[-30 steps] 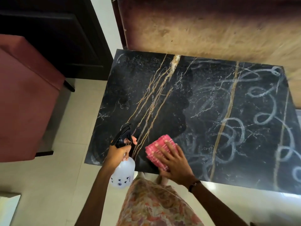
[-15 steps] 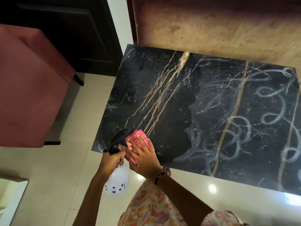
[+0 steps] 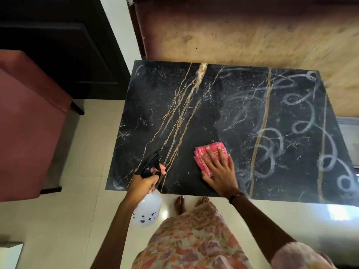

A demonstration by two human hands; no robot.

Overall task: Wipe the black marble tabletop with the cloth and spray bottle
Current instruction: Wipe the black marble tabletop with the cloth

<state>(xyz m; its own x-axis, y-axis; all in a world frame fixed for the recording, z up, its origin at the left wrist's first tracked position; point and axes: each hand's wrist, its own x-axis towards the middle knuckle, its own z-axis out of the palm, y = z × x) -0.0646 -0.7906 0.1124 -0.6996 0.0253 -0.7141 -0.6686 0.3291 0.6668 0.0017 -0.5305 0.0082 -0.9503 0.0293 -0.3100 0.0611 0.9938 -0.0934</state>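
1. Counted: 1 black marble tabletop with gold and white veins (image 3: 194, 113), 1 folded pink checked cloth (image 3: 206, 152), 1 translucent white plastic spray bottle with a black trigger head (image 3: 148, 208), and 2 bare hands.
2. The right hand (image 3: 219, 171) lies flat on the cloth, with its fingers (image 3: 210, 155) straight and a little spread; it presses the cloth onto the marble near the front edge, about at the middle of the width.
3. The cloth shows beyond the fingertips and to their left; the palm covers its near part.
4. The left hand (image 3: 143, 183) grips the neck of the spray bottle, the fingers curled around it and 1 finger at the trigger.
5. The long axis of the bottle is tilted: the black nozzle points up and away over the front left corner of the tabletop, and the white body hangs below the hand, off the table edge, above the pale tiled floor (image 3: 77, 220).
6. Grey looping smears (image 3: 303, 123) cover the right half of the marble; the left half looks darker.
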